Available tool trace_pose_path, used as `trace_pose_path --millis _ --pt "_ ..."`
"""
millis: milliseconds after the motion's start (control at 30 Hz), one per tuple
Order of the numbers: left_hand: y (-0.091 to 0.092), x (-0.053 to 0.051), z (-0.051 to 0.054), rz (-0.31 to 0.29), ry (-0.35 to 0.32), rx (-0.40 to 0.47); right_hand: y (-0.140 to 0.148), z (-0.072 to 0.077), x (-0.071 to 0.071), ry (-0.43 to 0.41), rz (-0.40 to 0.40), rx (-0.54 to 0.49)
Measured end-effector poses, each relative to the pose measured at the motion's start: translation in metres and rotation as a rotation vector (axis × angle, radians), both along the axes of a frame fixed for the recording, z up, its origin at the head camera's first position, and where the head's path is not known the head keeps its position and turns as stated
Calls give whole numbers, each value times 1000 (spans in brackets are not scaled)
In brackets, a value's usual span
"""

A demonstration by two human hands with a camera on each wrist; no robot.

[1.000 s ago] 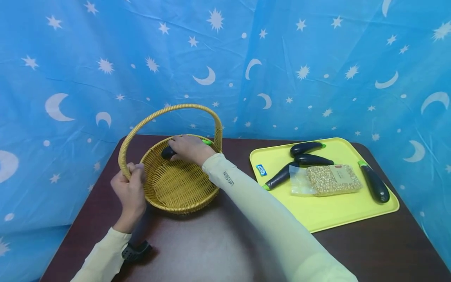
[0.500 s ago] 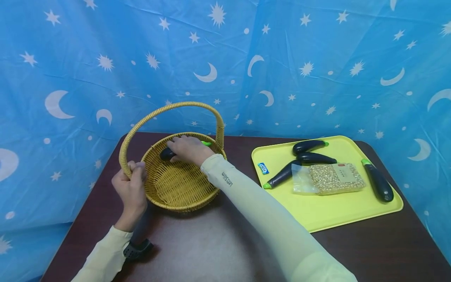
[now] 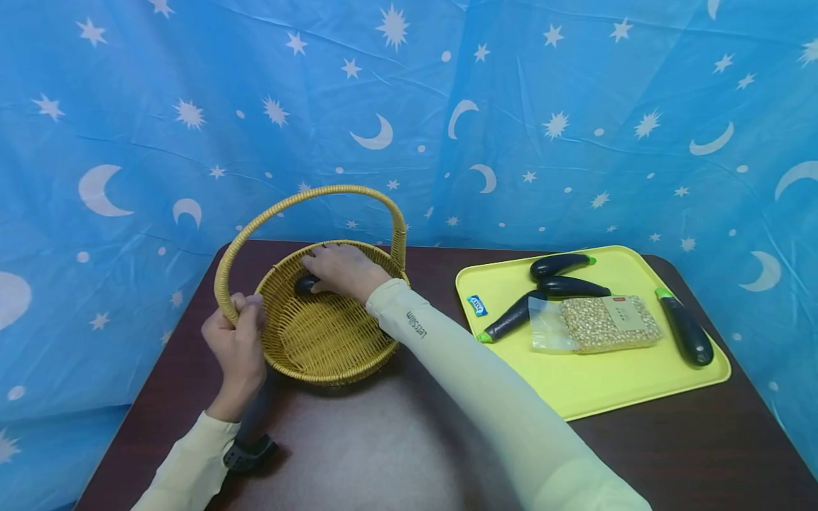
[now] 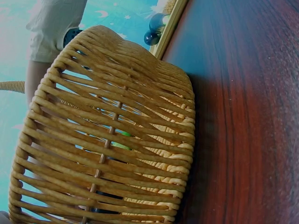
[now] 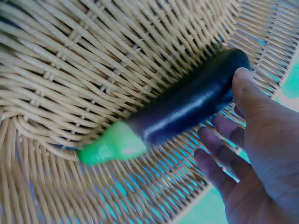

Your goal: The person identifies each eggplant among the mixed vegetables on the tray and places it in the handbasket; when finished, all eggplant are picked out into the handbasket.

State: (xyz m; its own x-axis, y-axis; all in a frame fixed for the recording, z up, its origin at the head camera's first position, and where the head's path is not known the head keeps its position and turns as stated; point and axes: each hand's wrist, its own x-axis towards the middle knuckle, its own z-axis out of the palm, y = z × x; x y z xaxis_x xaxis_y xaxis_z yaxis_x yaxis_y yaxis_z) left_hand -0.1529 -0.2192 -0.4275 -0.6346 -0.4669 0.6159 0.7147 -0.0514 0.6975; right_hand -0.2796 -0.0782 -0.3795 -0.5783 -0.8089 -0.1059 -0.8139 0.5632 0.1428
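Note:
A yellow wicker basket point(image 3: 326, 337) stands on the table's left part, its weave filling much of the left wrist view point(image 4: 107, 121). My left hand point(image 3: 236, 348) grips the lower left end of its arched handle point(image 3: 300, 197). Inside, a dark purple eggplant point(image 3: 305, 286) with a green stem end lies against the wicker wall in the right wrist view point(image 5: 187, 105). Over it reaches my right hand point(image 3: 345, 270); its thumb touches the eggplant's rounded end while the other fingers point(image 5: 219, 151) are loosely bent and spread beside it. In the head view this hand hides the stem.
A yellow tray point(image 3: 607, 390) on the right bears several eggplants point(image 3: 686, 330), a clear bag of pale grains or beans point(image 3: 601, 325) and a small blue packet point(image 3: 476, 305). Behind the table point(image 3: 358, 454) hangs a blue curtain point(image 3: 422, 106) with stars and moons.
The eggplant's green stem, visible beyond my right hand earlier, is now hidden, and its dark end has shifted slightly right. My left hand keeps its grip on the handle.

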Motion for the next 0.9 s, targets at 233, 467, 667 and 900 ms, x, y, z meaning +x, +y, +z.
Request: trace_pose_path --millis 233,467,667,900 --pt "0 2 0 -1 18 7 7 9 4 -5 35 -1" --pt "1 1 0 -11 7 22 21 16 6 -44 34 -31" --pt "1 3 -2 -13 6 36 26 20 11 -47 64 -71" --pt "3 3 -1 -24 9 32 32 26 22 -17 95 -103"
